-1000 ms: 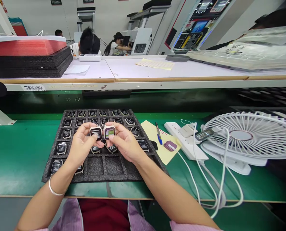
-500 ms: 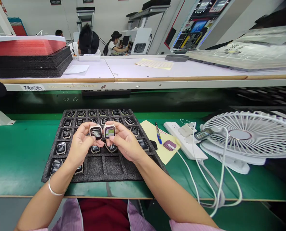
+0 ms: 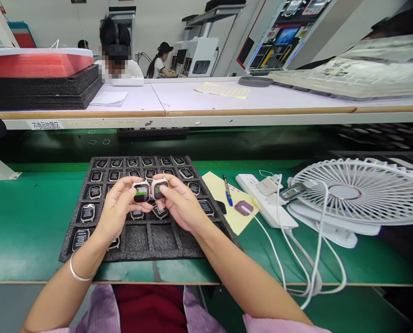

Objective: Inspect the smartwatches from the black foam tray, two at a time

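Observation:
Two strapless smartwatches are held side by side above a dark foam tray [image 3: 135, 240]. My left hand [image 3: 118, 203] is closed on the left smartwatch [image 3: 141, 193], its thumb over the edge of the lit screen, which shows a green band. My right hand [image 3: 182, 203] grips the right smartwatch [image 3: 157, 190], the thumb lying on its screen. Below them, several more watches [image 3: 88, 212] sit in the tray's compartments with lines of text on their screens. Some front compartments hold nothing. My forearms and hands hide part of the tray.
To the right lie a yellow sheet [image 3: 239, 224], a blue marker [image 3: 228, 190], a purple case [image 3: 244, 208], a white power strip [image 3: 272, 210] with cables, and a white fan [image 3: 348, 194]. A shelf [image 3: 192, 104] crosses behind, bearing foam stacks [image 3: 36, 88]. Co-workers sit beyond it.
The left watch's screen has gone from text to a green band. My right thumb has moved up onto the right watch's screen. A co-worker's head behind the shelf has shifted left.

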The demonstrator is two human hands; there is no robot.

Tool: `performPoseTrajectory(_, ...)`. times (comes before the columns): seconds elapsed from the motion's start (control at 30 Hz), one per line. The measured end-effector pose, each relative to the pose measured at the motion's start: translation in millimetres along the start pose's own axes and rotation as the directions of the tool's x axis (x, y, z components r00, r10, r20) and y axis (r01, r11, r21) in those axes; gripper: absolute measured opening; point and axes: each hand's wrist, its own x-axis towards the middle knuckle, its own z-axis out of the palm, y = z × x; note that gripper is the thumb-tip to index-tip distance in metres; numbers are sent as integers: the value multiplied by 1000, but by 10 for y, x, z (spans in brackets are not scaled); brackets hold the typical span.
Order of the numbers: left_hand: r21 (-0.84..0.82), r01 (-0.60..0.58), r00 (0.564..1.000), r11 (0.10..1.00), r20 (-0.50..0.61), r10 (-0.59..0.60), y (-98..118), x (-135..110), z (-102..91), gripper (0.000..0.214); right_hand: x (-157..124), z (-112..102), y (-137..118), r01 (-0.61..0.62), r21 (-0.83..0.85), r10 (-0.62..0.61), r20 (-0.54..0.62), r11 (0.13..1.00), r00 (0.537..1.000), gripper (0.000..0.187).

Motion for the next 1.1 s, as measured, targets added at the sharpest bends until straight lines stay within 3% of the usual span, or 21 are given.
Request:
performPoseTrajectory(0.63,57,-13,999,998,-31,14,19,-1,27,27,-20,4,-5,65,-73,-61,54,995,997,33)
performPoseTrajectory(1.1,94,-51,998,994,-19,53,12,-10,24,32,-11,-5,3,38,-86,-34,51,996,998,32)
